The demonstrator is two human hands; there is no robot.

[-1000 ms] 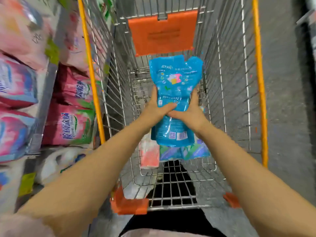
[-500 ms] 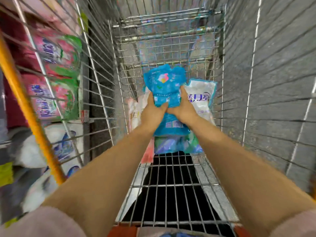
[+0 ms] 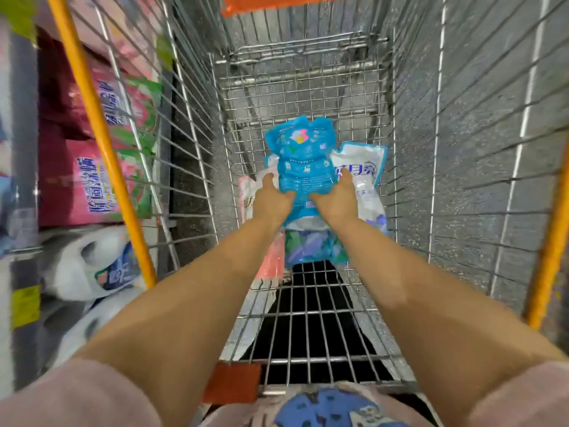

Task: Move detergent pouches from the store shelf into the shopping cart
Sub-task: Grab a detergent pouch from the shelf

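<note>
Wire shopping cart, pouches on its floor: blue detergent pouch low inside, gripped at both side edges by left hand and right hand, above white pouch; best laid flat before both hands let go.

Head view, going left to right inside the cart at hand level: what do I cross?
Left wire wall → pink-and-white pouch → left hand → blue pouch, in the grip of both hands → right hand → white pouch → right wire wall.
</note>
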